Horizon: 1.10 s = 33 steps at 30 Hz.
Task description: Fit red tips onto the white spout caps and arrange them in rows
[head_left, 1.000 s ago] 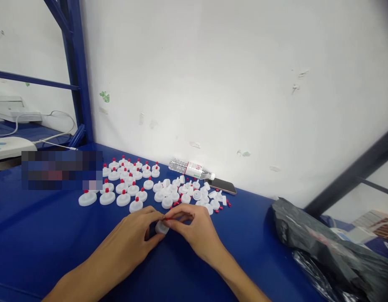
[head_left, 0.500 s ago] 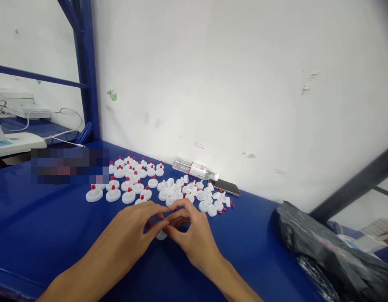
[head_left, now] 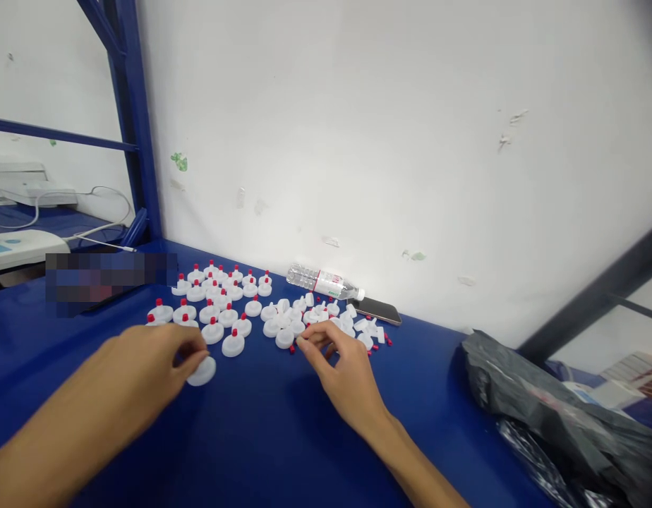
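Half a second ago my two grips met over one white cap point(head_left: 202, 373); now they have parted. The cap has travelled with my left grip point(head_left: 146, 367) to the near left of the plastic bottle point(head_left: 331, 284), just short of the standing red-tipped caps point(head_left: 233, 345). That suggests the two-handed work on this piece is over. My left thumb and fingers are pinched at the cap's top, hiding its tip. My right grip point(head_left: 350, 370) is on my side of the bottle, beside loose white caps point(head_left: 284, 339) and small red pieces point(head_left: 292, 349). Its thumb and forefinger are nearly together; I cannot tell whether anything is between them.
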Available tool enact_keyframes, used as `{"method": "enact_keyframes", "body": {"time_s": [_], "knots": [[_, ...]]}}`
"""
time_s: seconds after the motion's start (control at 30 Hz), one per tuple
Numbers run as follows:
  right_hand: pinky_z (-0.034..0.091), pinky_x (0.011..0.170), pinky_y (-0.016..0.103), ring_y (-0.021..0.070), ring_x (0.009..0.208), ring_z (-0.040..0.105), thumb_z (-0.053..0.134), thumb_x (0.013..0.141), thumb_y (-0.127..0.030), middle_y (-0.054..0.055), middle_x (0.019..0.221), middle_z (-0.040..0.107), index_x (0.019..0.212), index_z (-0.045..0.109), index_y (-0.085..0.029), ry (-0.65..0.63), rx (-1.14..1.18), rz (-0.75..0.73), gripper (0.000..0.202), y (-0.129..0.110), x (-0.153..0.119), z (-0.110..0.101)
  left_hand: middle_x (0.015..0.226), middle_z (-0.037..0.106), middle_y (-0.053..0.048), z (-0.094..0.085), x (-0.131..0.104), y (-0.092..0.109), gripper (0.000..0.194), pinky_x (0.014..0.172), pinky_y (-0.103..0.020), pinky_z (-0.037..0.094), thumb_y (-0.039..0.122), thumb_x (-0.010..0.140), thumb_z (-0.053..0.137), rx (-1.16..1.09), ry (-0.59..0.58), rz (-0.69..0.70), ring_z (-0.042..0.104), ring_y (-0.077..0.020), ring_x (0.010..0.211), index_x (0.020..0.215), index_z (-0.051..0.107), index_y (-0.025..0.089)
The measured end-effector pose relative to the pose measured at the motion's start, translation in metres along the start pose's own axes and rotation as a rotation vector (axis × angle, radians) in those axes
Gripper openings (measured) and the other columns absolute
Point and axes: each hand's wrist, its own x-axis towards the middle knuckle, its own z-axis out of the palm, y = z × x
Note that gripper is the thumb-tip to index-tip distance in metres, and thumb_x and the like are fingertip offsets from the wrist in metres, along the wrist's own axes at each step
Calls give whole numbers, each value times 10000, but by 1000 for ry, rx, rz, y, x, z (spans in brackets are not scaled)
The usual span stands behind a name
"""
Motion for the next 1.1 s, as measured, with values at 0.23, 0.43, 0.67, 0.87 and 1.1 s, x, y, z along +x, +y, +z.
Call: {"method": "enact_keyframes", "body": {"time_s": [0.23, 0.43, 0.67, 0.87, 1.1], "knots": [[499, 882, 359, 221, 985, 653, 596, 982, -196, 40, 1034, 716, 1127, 707, -248, -5, -352, -102, 190, 8, -2, 1, 821, 785, -71, -20, 21, -23, 359, 668, -321, 374, 357, 911, 436, 168, 11, -129, 698, -310, 799, 818, 756, 221], [532, 892, 415, 272, 1041, 622, 579, 1012, -253, 97, 1101, 665, 1369, 633, -224, -88, -557, -151, 363, 13, 1, 11, 871, 783, -57, -19, 23, -23, 346, 643, -304, 340, 307, 908, 429, 175, -34, -146, 697, -303, 820, 815, 751, 223], [513, 851, 352, 232, 1009, 626, 601, 1012, -251, 66, 1048, 672, 1178, 731, -240, -56, -500, -189, 211, 19, 17, 22, 888, 796, -58, -17, 27, -29, 290, 676, -315, 372, 303, 881, 490, 137, -27, -115, 697, -303, 836, 808, 760, 226], [477, 766, 286, 162, 834, 605, 691, 957, -262, 8, 893, 660, 976, 741, -244, 56, -213, -131, 56, 5, 12, 15, 1005, 797, -115, -18, 23, -22, 306, 707, -330, 407, 313, 910, 494, 157, -77, -138, 716, -355, 938, 941, 764, 175], [452, 751, 284, 160, 822, 606, 774, 887, -287, -9, 860, 672, 947, 745, -257, -247, -252, -105, 73, -4, -5, 5, 919, 799, -79, -16, 1, -20, 424, 695, -363, 428, 529, 843, 559, 224, 96, -174, 720, -360, 854, 1049, 784, 234]]}}
